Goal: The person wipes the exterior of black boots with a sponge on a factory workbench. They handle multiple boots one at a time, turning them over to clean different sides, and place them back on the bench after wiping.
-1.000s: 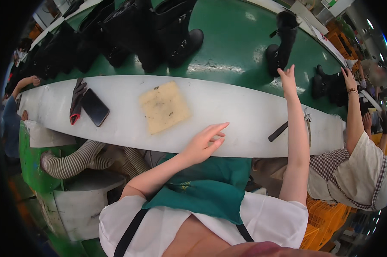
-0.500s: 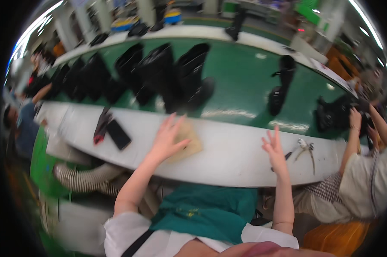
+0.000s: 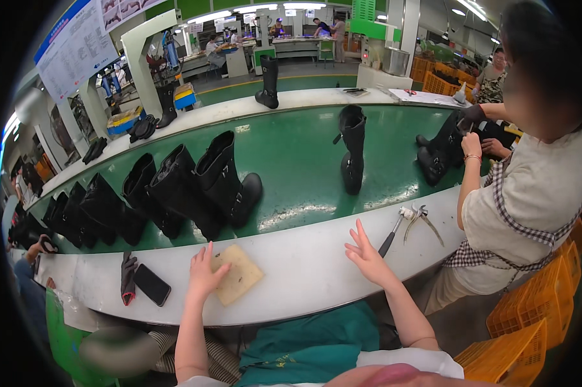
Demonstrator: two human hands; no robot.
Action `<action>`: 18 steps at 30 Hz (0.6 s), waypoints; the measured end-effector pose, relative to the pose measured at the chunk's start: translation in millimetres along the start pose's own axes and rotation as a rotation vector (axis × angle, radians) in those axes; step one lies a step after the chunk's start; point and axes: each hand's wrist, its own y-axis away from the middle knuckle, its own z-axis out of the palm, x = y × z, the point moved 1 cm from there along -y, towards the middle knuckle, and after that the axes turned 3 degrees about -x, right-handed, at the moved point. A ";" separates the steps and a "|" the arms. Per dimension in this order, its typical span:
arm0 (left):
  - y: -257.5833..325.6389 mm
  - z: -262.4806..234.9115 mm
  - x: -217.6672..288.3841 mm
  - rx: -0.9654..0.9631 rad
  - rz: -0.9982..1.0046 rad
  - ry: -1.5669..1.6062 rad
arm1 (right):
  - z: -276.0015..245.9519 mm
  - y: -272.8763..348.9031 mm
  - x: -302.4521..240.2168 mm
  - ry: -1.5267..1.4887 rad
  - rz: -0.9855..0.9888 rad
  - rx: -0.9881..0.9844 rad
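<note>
While a long green surface (image 3: 291, 148) is stretching across the middle of the view, a curved white desk (image 3: 304, 284) is running along its near side, in front of the wearer. On the right, a co-worker (image 3: 536, 174) in a pale top and a checked apron is standing by the desk, and the co-worker's bare hand (image 3: 472, 145), with a bracelet at its wrist, is reaching to a tilted black boot (image 3: 438, 155). Orange crates (image 3: 532, 297) are sitting lower down at the right. Over the left half of the green surface, a row of tall black boots (image 3: 175, 187) is standing close together; a lone black boot (image 3: 353, 148) is standing well apart, between that row and the co-worker.

The wearer's left hand (image 3: 204, 274) is spreading its fingers, holding nothing; its thumb is overlapping a yellowish square pad (image 3: 244, 277), though the view is leaving unclear whether they are touching. Dark specks are showing on this pad, which is lying on the desk just right of that hand. The wearer's right hand (image 3: 367, 259) is also holding nothing, fingers parted above the desk. Just beyond it, a black-handled tool (image 3: 389, 241) is lying beside metal pincers (image 3: 422, 213). Over on the left, a dark phone (image 3: 153, 285) is lying just beside a dark glove (image 3: 129, 274) with a red cuff.
</note>
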 end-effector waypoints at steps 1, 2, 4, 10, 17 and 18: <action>4.9 -4.3 2.6 -0.033 -0.001 -0.002 | 0.7 1.4 -2.0 0.001 0.004 0.008; 13.3 -9.3 4.1 -0.071 -0.006 -0.008 | 2.2 4.7 -1.9 0.002 0.015 0.001; 29.1 -22.1 12.4 -0.085 0.014 -0.076 | 4.7 5.9 -1.2 0.003 0.035 -0.019; 39.4 -2.2 -20.9 -0.021 -0.070 0.016 | 66.3 -2.5 10.6 -0.683 0.170 -0.308; 38.8 -14.5 -22.7 0.018 -0.124 0.208 | 138.3 -38.7 14.3 -1.121 0.534 -0.286; 39.3 -14.8 -23.2 0.037 -0.121 0.245 | 144.9 -42.7 13.7 -1.109 0.577 -0.276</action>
